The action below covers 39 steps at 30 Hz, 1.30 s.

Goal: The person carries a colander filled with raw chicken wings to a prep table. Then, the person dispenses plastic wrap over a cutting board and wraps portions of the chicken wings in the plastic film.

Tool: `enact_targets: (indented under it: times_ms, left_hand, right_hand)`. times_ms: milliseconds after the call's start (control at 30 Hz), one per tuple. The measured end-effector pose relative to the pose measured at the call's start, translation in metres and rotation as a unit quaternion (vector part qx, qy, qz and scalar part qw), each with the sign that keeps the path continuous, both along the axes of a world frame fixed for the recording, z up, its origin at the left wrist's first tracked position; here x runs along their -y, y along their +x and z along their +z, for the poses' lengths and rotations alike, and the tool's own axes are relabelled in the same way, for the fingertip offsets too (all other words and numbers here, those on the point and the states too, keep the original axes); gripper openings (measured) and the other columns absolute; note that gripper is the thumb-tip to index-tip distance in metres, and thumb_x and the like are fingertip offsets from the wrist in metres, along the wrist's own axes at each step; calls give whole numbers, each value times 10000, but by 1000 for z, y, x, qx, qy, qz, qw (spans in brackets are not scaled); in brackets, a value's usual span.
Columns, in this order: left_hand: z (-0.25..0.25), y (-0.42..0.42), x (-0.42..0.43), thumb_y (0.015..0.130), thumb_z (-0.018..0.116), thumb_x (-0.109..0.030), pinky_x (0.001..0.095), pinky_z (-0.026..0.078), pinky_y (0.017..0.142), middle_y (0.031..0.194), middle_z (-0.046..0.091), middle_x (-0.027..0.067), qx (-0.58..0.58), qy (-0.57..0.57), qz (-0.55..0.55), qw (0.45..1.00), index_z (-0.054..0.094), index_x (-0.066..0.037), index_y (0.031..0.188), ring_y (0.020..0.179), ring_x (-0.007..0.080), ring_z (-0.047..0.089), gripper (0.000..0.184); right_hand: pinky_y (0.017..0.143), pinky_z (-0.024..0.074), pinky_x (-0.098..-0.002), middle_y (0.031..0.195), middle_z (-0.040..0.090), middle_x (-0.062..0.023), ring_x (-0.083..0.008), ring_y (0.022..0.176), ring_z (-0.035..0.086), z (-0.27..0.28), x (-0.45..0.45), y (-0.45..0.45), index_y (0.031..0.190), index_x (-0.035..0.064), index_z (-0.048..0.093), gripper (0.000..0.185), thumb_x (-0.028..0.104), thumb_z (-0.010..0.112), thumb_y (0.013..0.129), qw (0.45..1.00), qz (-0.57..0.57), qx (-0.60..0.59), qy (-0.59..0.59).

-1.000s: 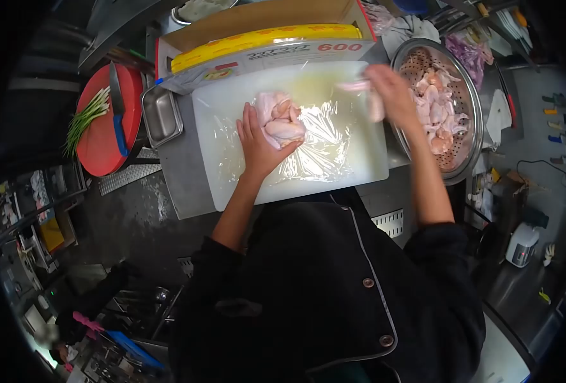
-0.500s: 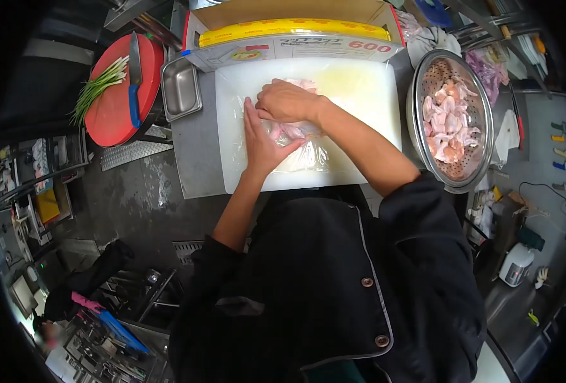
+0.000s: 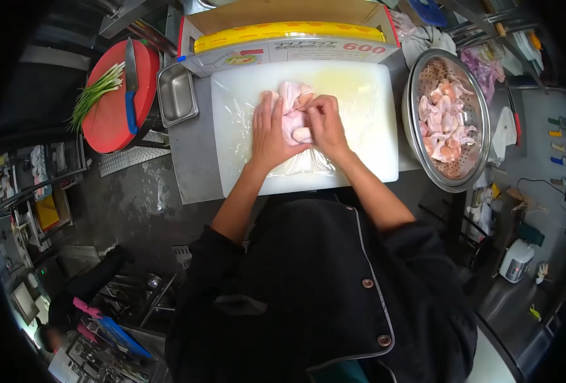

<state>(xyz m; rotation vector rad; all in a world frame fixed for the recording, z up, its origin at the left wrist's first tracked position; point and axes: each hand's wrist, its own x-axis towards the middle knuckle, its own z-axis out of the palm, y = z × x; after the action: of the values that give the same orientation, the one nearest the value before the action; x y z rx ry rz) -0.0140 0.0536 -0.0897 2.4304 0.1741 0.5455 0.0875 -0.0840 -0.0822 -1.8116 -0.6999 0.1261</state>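
Note:
Raw chicken pieces (image 3: 294, 96) lie together on clear plastic wrap (image 3: 308, 164), spread over a white cutting board (image 3: 366, 127). My left hand (image 3: 269, 132) rests along the left side of the chicken, its fingers stretched out and lying against the meat. Against the right side is my right hand (image 3: 327, 127), fingers curled and pinched at the edge of the chicken. Parts of the pieces are hidden under both hands.
Behind the board stands an open box of wrap (image 3: 295, 50) with a yellow roll. A steel colander (image 3: 414, 118) of chicken is at right. At left are a small steel tray (image 3: 177, 96) and a red board (image 3: 107, 131) with scallions and a knife (image 3: 131, 83). Another person is lower left.
My right hand has moved from across the chicken's top to its right side, uncovering more of the pieces. My left hand has shifted slightly right, fingers now against the meat.

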Motion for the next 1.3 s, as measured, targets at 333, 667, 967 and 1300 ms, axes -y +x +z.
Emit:
enact_targets:
  times_ms: [333,667,967,1300]
  left_hand:
    - [-12,13,-11,600,838,-473,556,179,1120,1447,303,245,14,4,14,1000,304,-41,1440,1360,451,253,1085]
    - [-14,24,17,826,699,-419,651,110,1089,1410,382,154,-3,42,60,997,600,-252,1282,1381,423,220,495]
    - [-14,23,20,808,717,-419,636,107,1099,1408,388,137,-8,33,75,997,640,-226,1223,1379,421,226,464]
    - [-18,23,-5,826,717,-276,544,168,1131,1419,404,153,-45,37,14,998,567,-107,1282,1374,363,293,509]
  right_hand:
    - [721,496,-316,1080,497,-130,-229,797,579,18,31,-5,1108,19,551,282,77,668,858,987,86,-29,-129]
    - [687,505,-341,902,633,-124,-246,755,624,21,93,18,1009,-6,610,276,178,716,833,971,18,-231,-49]
    - [606,478,-316,733,651,-116,-221,659,629,31,140,-46,802,6,591,220,204,674,848,932,82,-173,-308]
    - [581,486,-291,682,654,-70,-136,606,607,72,-46,67,728,8,617,217,184,677,838,947,200,-182,-176]
